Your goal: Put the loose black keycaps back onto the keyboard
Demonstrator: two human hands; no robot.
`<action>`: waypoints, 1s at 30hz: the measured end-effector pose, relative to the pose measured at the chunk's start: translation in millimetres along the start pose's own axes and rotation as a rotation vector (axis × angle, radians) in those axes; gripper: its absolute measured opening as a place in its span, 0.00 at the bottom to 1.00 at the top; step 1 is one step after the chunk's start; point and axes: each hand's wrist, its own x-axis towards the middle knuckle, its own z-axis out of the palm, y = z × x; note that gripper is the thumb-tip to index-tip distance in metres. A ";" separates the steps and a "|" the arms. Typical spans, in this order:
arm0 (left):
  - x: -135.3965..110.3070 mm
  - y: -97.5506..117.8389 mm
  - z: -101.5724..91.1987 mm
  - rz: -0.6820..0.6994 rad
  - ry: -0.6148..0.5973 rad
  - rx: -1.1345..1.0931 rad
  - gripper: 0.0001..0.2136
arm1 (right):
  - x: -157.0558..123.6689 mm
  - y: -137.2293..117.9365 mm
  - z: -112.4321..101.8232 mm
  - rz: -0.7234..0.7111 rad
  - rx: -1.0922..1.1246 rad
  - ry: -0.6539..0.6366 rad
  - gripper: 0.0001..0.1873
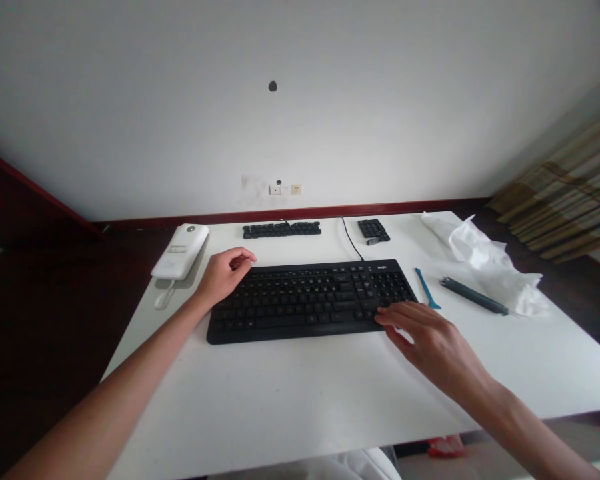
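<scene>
While I am monitoring remotely, the right hand (430,337) is resting open, fingertips touching the matte black keyboard's (305,300) near right corner, mid-table. The left hand (225,273) is curling loosely, empty, at its far left corner. Beyond, dark keycap rows (281,229) are showing too small to read.

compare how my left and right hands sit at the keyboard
The left hand is at the far left corner of the keyboard; the right hand is at its near right edge, by the number keys.
The left hand has its fingers loosely curled; the right hand has them stretched out, nearly flat.
Shared: both are bare, palm down, and neither holds a loose thing.
</scene>
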 end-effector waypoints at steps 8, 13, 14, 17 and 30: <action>0.2 0.3 -0.7 -0.015 -0.010 0.012 0.08 | -8.0 -10.1 9.9 0.007 -0.013 0.119 0.11; 0.3 1.4 -1.4 -0.025 -0.015 0.030 0.08 | -16.3 -12.6 18.6 0.024 0.017 0.152 0.21; 0.3 1.5 -1.4 -0.027 -0.015 0.031 0.08 | -17.9 -13.4 19.7 0.029 0.024 0.160 0.22; 0.2 1.5 -1.5 -0.036 -0.017 0.031 0.08 | -22.3 -15.7 22.1 0.051 0.023 0.170 0.24; -0.4 1.8 -1.6 -0.041 -0.019 0.049 0.08 | -21.7 -29.3 23.6 0.144 -0.065 0.196 0.23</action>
